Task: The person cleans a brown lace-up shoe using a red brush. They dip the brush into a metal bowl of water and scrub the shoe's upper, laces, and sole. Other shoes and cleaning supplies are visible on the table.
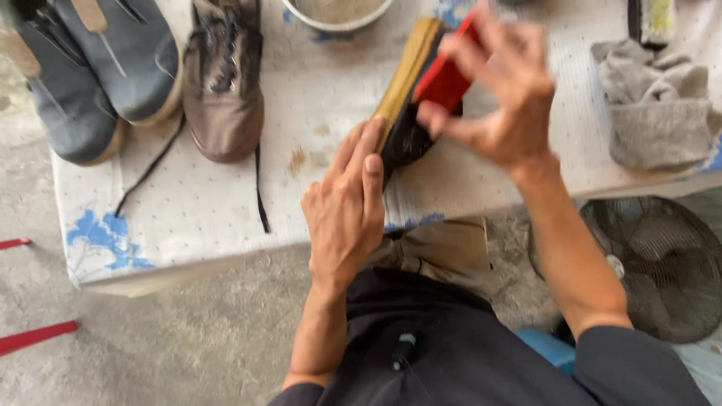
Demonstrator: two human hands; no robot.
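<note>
- Head view: right hand with fingers closed around a red brush, pressed against the side of a dark shoe.
- Left hand gripping that shoe at its near end, fingers flat along its side, tan sole turned up and leftward.
- Shoe tilted on edge over the near part of the bench, covered by a white cloth with blue flowers.
- Further left, a brown shoe with loose black laces trailing toward the edge.
- Beyond it, two grey shoes at the far left corner.
- Bowl at the top edge; grey rag crumpled at the right.
- Below the bench's right end, a fan on the concrete floor.
</note>
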